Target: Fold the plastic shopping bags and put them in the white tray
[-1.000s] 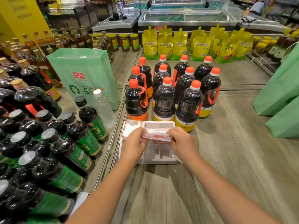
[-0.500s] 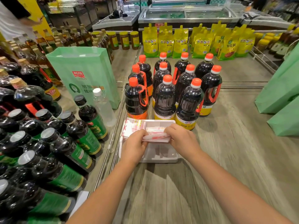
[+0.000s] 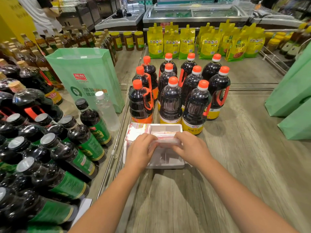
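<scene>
While over white tray [image 3: 165, 166], folded bag [image 3: 167, 141] between left hand [image 3: 140, 149] and right hand [image 3: 191, 148].

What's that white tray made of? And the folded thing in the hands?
The white tray looks like stiff plastic, possibly foam: matte, with thin straight walls and dividers. The folded bag seems to be thin plastic film: shiny, half see-through, with faint red print.

Green paper bag [image 3: 87, 78] near the left edge of the wooden display [image 3: 244, 148]: red logo says 加加 JIAJIA, with bigger 加加 and 健康 underneath. The front soy sauce bottle [image 3: 195, 105] has 鲜味生抽 on its yellow label. A yellow pouch [image 3: 237, 46] along the back edge reads 黄豆酱. Everything else is too blurry.
</scene>
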Tool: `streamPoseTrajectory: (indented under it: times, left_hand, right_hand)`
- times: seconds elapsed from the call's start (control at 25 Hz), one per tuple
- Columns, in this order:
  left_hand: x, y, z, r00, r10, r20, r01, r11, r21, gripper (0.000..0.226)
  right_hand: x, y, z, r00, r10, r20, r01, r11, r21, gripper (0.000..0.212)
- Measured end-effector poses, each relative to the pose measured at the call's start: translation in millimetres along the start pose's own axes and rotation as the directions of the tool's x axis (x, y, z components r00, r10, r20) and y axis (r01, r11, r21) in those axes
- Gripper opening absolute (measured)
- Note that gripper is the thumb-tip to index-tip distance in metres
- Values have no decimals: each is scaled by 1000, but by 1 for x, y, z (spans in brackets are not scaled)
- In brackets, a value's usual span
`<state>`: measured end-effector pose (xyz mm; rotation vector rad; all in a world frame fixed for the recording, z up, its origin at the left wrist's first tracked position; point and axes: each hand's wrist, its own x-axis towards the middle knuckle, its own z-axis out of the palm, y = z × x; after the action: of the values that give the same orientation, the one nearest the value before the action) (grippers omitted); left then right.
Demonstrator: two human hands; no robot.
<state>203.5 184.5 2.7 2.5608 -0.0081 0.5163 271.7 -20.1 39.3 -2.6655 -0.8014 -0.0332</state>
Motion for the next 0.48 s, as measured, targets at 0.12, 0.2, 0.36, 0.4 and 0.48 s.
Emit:
streamPoseTrajectory:
  times: [0.12, 0.2, 0.36, 0.4, 0.48]
  left_hand:
    - [3, 2, 2, 1000, -5, -2, 5, 999, 42, 10]
    - [4, 3, 3, 1000, 3, 16, -4, 995, 103, 9]
    - [5, 7, 2, 998, -15, 57, 7, 991, 136, 8]
    - [5, 9, 1, 997, -28, 68, 18, 991, 133, 8]
    - [5, 11, -1, 995, -52, 86, 40, 990, 136, 10]
  right_hand:
    - [-6, 2, 8, 999, 12, -46, -12, 1000, 1, 16]
    - [-4, 2, 11, 998, 56, -22, -56, 998, -7, 14]
    - [-2, 6, 16, 998, 64, 27, -64, 997, -32, 23]
    - [-4, 8, 15, 997, 65, 38, -65, 998, -15, 24]
    - [-8, 10, 15, 996, 82, 40, -83, 996, 28, 20]
